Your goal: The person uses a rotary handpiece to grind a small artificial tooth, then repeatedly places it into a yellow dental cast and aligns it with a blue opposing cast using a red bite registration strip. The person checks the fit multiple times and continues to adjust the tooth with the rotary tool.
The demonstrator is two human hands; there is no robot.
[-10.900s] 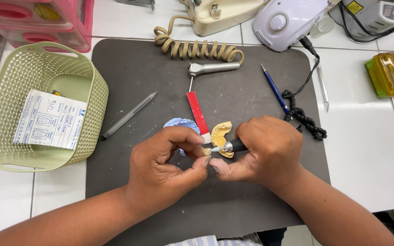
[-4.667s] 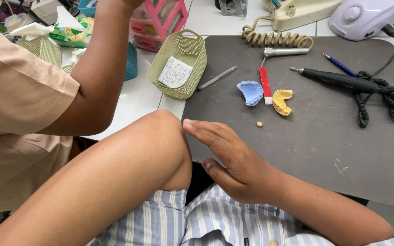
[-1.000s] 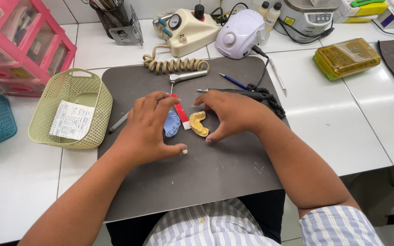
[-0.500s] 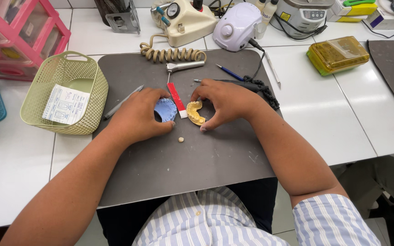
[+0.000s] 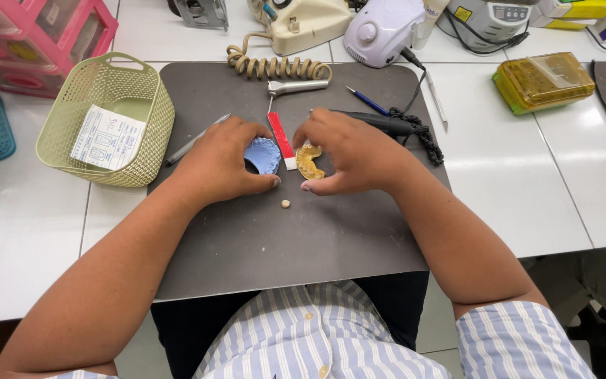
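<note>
Grey mat [image 5: 247,245] lies nearest, with a small pale bead [image 5: 285,203] loose on it just in front of both hands. The left hand [image 5: 222,161] curls loosely over a blue dental mould [image 5: 263,154], fingers touching its edge rather than clamped. The right hand [image 5: 352,151] cups a yellow dental mould [image 5: 309,160] the same way. Between them lies a red and white strip [image 5: 281,138]. Judging by this, the two moulds are just being gathered; lifting them would call for a firmer pinch. Farther left sits a green basket [image 5: 110,126].

Basket [image 5: 106,105] left of mat [image 5: 261,238]; 2 casts [image 5: 264,154] w/ strip [image 5: 282,140] between.
</note>
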